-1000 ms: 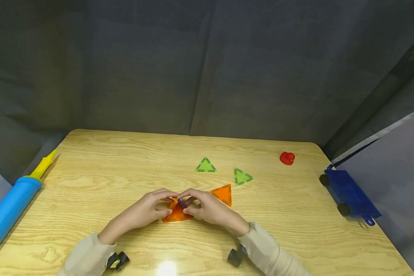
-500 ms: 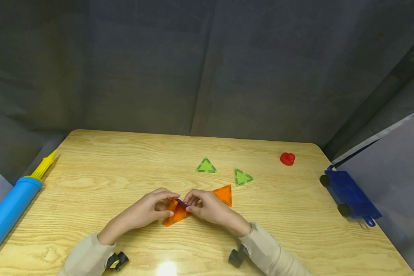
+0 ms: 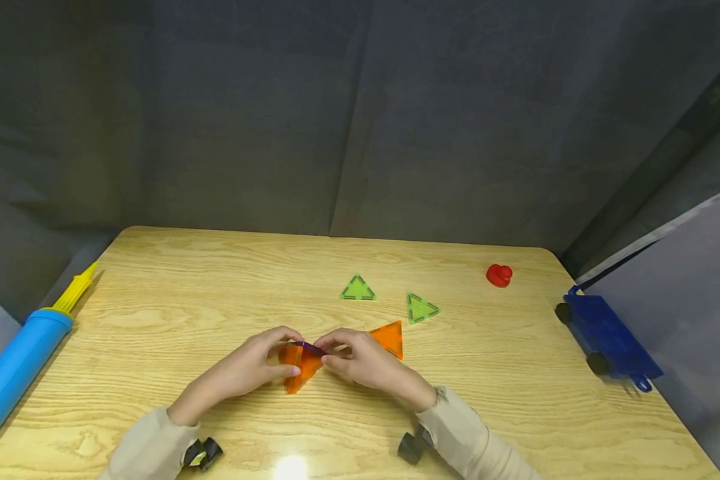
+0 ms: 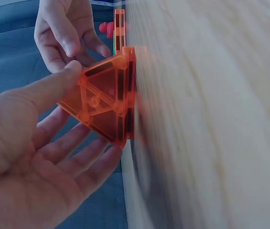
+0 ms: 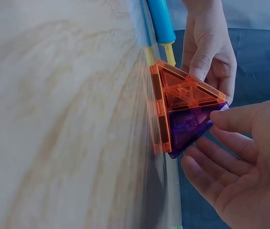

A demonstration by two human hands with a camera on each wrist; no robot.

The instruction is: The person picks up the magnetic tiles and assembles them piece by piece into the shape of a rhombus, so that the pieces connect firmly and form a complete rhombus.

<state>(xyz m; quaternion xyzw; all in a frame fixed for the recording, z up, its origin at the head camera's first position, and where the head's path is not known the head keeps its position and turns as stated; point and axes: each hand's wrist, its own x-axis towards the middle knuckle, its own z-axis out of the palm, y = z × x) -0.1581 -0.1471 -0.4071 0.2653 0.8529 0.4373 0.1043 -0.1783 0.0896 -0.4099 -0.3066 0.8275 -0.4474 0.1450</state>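
Observation:
My left hand (image 3: 249,365) holds a see-through orange triangular magnetic tile (image 4: 99,98) tilted up, its thumb on the near face and its fingers behind. A purple triangular magnetic tile (image 5: 189,125) leans against that tile's side, and my right hand (image 3: 363,361) pinches it between thumb and fingertips. Both raised tiles stand on the edges of another orange triangular tile (image 5: 159,109) flat on the table. In the head view, the fingers cover most of the purple tile.
Beyond my right hand lie a loose orange triangular tile (image 3: 391,339) and two green triangular tiles (image 3: 357,289). A small red object (image 3: 499,275) sits at the back right. A blue toy wagon (image 3: 609,337) is on the right edge, a blue and yellow hand pump (image 3: 27,357) on the left.
The joined tiles have turned between my hands, with the flat tile's near corner swinging around. The purple tile's top edge has shifted toward the left hand. The loose tiles have stayed put.

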